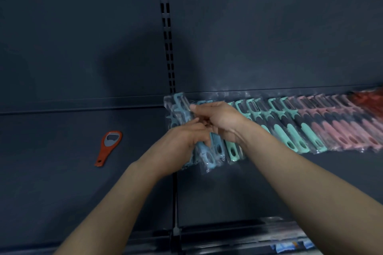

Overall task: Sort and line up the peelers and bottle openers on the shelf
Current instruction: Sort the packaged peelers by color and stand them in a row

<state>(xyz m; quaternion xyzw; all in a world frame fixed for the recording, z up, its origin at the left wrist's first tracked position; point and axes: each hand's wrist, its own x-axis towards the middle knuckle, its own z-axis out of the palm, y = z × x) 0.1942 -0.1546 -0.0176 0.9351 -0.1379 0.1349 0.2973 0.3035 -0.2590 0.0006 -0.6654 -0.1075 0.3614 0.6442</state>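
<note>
Dark grey shelf (62, 182) seen from above, slotted upright (166, 27) rising at twelve o'clock; long overlapping row of bagged peelers laid along the back edge, running from centre out toward three o'clock; blue peelers (204, 151) at the nine o'clock end of the row, mint-green peelers (290, 128) next, pink peelers (339, 130) beyond those, red packets (369, 99) at the far three o'clock end, too blurred to name.

Left hand (182, 141) reaching in from seven o'clock, fingers curled down onto the blue peelers, gripping their handles; right hand (219, 120) coming from five o'clock, crossing just above the left, thumb and forefinger pinched on the clear bag of the end blue peeler (179, 105), head of that one tilted up toward eleven o'clock; hands touching each other over the bundle; exact count of peelers under the palms impossible to tell.

Orange bottle opener (108, 147) lying flat and alone at nine o'clock, well apart from the row, metal head toward twelve o'clock, handle toward six o'clock, touched by neither hand.

Lower shelf edge (228, 232) at six o'clock; blue-and-white packets (290, 247) just showing beneath it toward five o'clock.
</note>
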